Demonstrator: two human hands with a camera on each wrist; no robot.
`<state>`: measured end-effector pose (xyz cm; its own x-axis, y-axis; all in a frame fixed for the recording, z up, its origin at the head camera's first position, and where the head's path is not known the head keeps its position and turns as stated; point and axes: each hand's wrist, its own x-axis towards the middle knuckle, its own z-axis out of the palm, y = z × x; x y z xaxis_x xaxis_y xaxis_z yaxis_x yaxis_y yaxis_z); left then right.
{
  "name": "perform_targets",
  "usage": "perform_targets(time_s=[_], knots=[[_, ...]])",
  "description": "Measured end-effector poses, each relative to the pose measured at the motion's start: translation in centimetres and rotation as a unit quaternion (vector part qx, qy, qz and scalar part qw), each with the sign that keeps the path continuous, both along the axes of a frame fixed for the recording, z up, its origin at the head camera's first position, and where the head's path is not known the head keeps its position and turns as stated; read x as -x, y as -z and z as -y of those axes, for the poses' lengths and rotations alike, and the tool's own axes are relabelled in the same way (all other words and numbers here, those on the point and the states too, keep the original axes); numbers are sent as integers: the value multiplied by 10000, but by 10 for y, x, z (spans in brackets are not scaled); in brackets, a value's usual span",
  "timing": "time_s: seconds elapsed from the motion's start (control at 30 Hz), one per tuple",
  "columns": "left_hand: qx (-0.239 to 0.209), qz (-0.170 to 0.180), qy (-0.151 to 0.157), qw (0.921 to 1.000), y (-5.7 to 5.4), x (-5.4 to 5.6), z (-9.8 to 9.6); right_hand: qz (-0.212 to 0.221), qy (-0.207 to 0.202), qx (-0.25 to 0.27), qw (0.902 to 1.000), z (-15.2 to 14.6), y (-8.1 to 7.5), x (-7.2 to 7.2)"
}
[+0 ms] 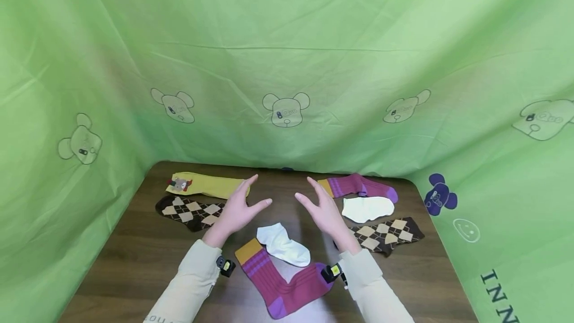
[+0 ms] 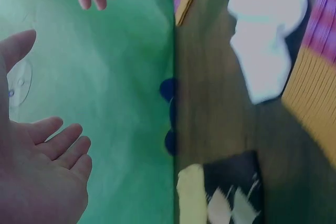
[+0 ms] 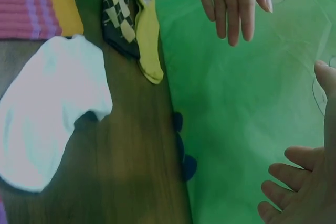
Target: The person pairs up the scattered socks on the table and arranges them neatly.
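Both hands are raised over the table, palms facing each other, holding nothing. My left hand (image 1: 234, 214) has straight fingers and a spread thumb; in the head view it overlaps the ends of a yellow sock (image 1: 208, 186) and a brown argyle sock (image 1: 190, 212). Opposite it, my right hand (image 1: 326, 215) is likewise spread, near a white sock (image 1: 368, 209), a second argyle sock (image 1: 390, 233) and a magenta sock (image 1: 358, 186) with an orange cuff. Between the forearms lie another white sock (image 1: 283, 244) and a bent magenta sock (image 1: 287, 293) with purple heel.
The dark wooden table (image 1: 121, 273) is bordered by a green printed cloth (image 1: 287, 29) hanging at the back and both sides. A small camera is strapped to each wrist, the left one (image 1: 227, 267) and the right one (image 1: 331, 273).
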<state>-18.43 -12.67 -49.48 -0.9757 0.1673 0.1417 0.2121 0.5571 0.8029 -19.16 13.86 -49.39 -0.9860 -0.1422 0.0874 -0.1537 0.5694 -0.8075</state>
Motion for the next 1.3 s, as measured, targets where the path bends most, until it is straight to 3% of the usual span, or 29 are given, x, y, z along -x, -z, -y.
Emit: perform_targets(time_s=[0.23, 0.47, 1.0, 1.3], knots=[[-23, -23, 177, 9998, 12, -3, -23, 8, 189, -43, 9998, -22, 2, -7], [26, -137, 370, 9992, 16, -5, -42, -121, 456, -38, 9989, -47, 5, -10], [29, 67, 966, 9953, 23, -9, -87, -38, 1179, -310, 9925, -113, 13, -20], [161, 128, 1103, 9937, 28, -8, -108, 48, 1668, -264, 9856, -144, 21, -16]])
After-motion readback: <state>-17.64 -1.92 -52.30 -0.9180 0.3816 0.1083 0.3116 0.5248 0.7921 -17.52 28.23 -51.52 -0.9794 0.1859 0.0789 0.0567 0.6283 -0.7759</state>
